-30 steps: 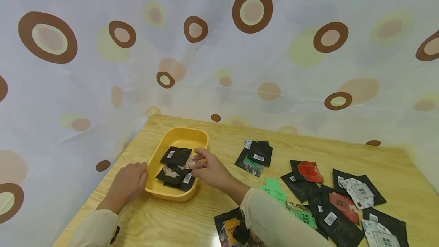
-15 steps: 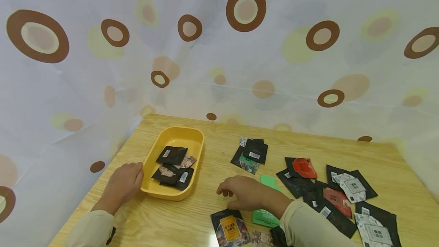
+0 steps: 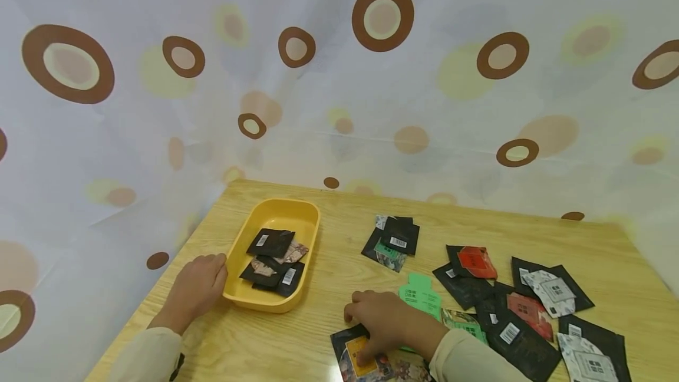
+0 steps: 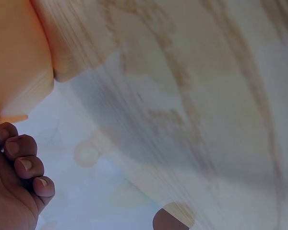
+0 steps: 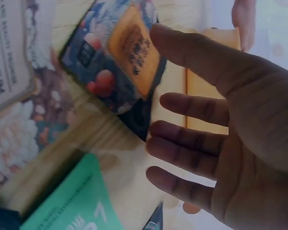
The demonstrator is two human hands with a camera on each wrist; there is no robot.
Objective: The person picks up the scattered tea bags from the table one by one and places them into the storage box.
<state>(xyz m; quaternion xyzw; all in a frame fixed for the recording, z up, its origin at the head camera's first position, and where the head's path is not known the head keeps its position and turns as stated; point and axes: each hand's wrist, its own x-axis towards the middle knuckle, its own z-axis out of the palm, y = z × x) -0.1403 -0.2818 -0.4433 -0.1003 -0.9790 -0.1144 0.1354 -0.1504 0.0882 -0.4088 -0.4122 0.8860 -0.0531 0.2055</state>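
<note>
My left hand (image 3: pixel 196 285) holds the left rim of a yellow plastic tray (image 3: pixel 257 302); its fingers (image 4: pixel 26 165) are curled under the lip in the left wrist view, and the thumb is hidden there. Several black and floral sachets (image 3: pixel 270 243) lie inside the tray. Over the table's near part, my right hand (image 3: pixel 389 323) hovers at a dark sachet with an orange label (image 3: pixel 347 343). Its thumb and fingers (image 5: pixel 192 143) are spread with nothing between them in the right wrist view. A floral sachet (image 5: pixel 48 105) lies close by, and a green packet (image 3: pixel 421 296) is partly under the hand.
On the wooden table (image 3: pixel 254 346), a small pile of black sachets (image 3: pixel 400 234) lies right of the tray. Farther right are several overlapping black, red (image 3: pixel 530 314) and white-patterned sachets (image 3: pixel 551 290). A circle-patterned cloth (image 3: pixel 329 87) hangs behind.
My right hand has moved from above the tray, right and toward me, down to the orange-labelled sachet. The left hand stays at the tray's rim.
</note>
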